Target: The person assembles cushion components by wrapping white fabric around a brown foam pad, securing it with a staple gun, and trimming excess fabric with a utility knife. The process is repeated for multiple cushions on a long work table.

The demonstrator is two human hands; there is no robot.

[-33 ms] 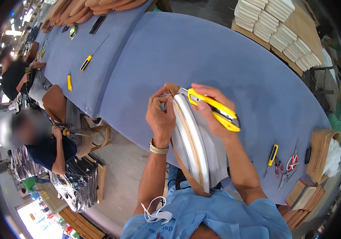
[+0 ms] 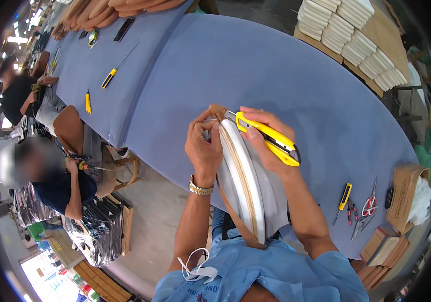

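Yellow utility knife (image 2: 271, 141) clamped in right hand (image 2: 266, 141), left hand (image 2: 204, 148) pinching white curved panel (image 2: 243, 176) edge

The long padded table (image 2: 256, 65) is blue-violet. The plastic utility knife (image 2: 271, 141) is yellow with black parts. The curved upholstered panel (image 2: 245, 176) is white, with a tan brown strip. The short-sleeved shirt (image 2: 276, 274) is light blue.

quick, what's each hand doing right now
left hand: closed, pinching the curved panel's top edge
right hand: closed on the yellow utility knife
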